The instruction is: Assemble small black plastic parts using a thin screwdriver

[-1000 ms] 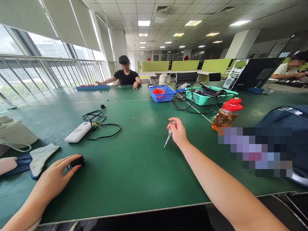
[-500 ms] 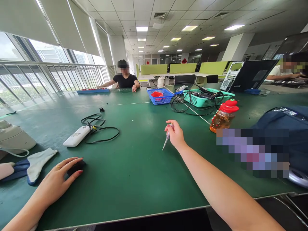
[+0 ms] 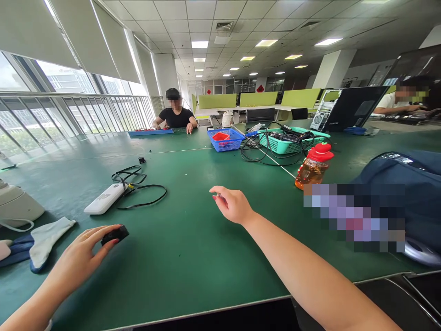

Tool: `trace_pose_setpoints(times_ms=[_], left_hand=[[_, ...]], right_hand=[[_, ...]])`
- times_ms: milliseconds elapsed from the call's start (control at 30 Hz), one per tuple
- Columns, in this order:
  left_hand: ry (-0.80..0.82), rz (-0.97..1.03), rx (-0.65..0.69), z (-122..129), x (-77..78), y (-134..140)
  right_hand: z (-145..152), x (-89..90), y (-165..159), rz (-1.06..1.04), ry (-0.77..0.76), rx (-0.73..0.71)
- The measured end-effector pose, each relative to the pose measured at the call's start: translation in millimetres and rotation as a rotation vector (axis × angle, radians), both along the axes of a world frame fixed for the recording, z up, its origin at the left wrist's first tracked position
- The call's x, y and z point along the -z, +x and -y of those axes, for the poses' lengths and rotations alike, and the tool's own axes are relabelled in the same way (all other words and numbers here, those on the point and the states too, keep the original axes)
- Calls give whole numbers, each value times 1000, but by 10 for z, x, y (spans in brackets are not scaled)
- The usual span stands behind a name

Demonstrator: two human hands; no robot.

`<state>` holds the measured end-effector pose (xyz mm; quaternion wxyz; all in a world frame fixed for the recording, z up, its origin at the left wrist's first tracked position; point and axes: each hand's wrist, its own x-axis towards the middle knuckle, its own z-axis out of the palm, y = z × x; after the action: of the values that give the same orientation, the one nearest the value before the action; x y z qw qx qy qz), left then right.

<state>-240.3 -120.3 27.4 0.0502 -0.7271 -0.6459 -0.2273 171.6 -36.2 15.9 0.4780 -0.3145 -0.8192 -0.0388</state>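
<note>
At the far left, a pale-and-blue cloth (image 3: pixel 51 236) lay on the worktop (image 3: pixel 155 276), just beside the left hand (image 3: pixel 76 252). That hand gripped a black block (image 3: pixel 120 233) between thumb and fingers, so the block seemed taken up and not yet let go; whether it touched the surface could not be told. The palm faced down and inward, the forearm slanting in from the lower left corner. Behind it rested a white device (image 3: pixel 105 200) with a looped black cable (image 3: pixel 155 202). Nearer the middle, the right hand (image 3: pixel 234 205) had not met the block, and any work between the two looked still undone. Its forearm reached in from the lower right, wrist slightly bent, thumb and forefinger curled towards each other; whether they pinched anything was unclear. Farther right stood a red-capped bottle (image 3: pixel 312 170), well apart.
</note>
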Motion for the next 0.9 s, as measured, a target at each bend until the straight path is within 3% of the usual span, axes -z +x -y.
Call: trace_pose_setpoints(times_ms=[133, 233, 333, 433, 567, 900], left_hand=[[-28, -43, 292, -204, -294, 639], [-63, -75, 490, -450, -398, 1261], [-62, -79, 591, -735, -312, 1824], [-92, -72, 623, -968, -128, 2202], [-121, -62, 647, -1092, 86, 2405], [-198, 133, 702, -1174, 368, 2360]], right_hand=[[22, 5, -41, 28, 36, -55], [19, 5, -14, 20, 17, -34], [2, 4, 44, -10, -47, 20], [-23, 3, 99, -65, -109, 60], [-44, 1, 125, -95, -142, 79], [15, 0, 42, -51, -205, 73]])
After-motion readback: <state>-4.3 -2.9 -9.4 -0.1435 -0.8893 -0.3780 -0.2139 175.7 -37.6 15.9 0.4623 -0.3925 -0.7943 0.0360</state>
